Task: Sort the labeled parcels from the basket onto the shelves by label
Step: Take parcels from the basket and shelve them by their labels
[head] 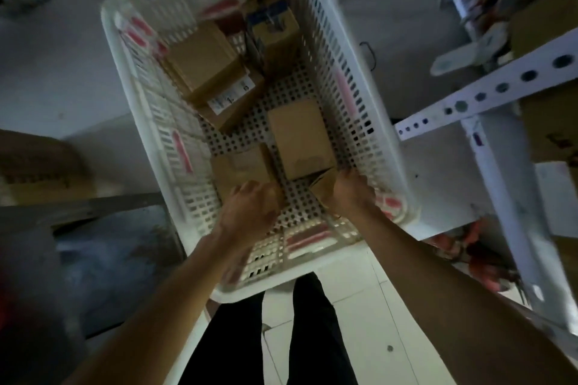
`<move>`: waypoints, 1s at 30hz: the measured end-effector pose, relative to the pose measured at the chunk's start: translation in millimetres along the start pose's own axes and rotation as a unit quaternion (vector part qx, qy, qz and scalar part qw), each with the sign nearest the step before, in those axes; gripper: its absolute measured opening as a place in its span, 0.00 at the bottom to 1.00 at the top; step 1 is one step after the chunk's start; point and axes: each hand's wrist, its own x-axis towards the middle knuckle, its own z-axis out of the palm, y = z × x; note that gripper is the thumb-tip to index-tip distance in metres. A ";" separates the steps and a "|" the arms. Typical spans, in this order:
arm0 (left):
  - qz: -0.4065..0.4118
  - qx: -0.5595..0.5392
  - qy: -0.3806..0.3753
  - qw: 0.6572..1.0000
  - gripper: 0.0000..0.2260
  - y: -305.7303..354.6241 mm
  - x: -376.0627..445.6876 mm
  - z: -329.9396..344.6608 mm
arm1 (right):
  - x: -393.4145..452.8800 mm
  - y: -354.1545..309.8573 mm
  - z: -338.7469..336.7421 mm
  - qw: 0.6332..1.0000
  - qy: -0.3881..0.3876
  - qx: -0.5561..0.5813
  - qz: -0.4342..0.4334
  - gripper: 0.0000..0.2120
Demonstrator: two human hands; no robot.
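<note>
A white perforated plastic basket (125,72) stands on the floor below me, with several brown cardboard parcels inside. My left hand (250,209) reaches into its near end and grips a small brown parcel (240,167). My right hand (350,191) grips another small brown parcel (323,186) at the near right corner. A plain parcel (300,137) lies in the middle, right of centre. A parcel with a white label (231,97) leans at the left, under a stacked box (200,56). A box with blue print (272,22) sits at the far end.
A white metal shelf frame (488,94) with round holes stands to the right, holding cardboard boxes (550,131). My legs in dark trousers (316,331) are below the basket on pale floor tiles. A dark low surface (103,247) lies to the left. The picture is motion-blurred.
</note>
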 end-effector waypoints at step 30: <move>-0.014 -0.369 -0.002 0.929 0.26 32.7 -87.7 -16.8 | -177.1 29.1 -26.0 0.873 0.344 0.024 -0.344 0.46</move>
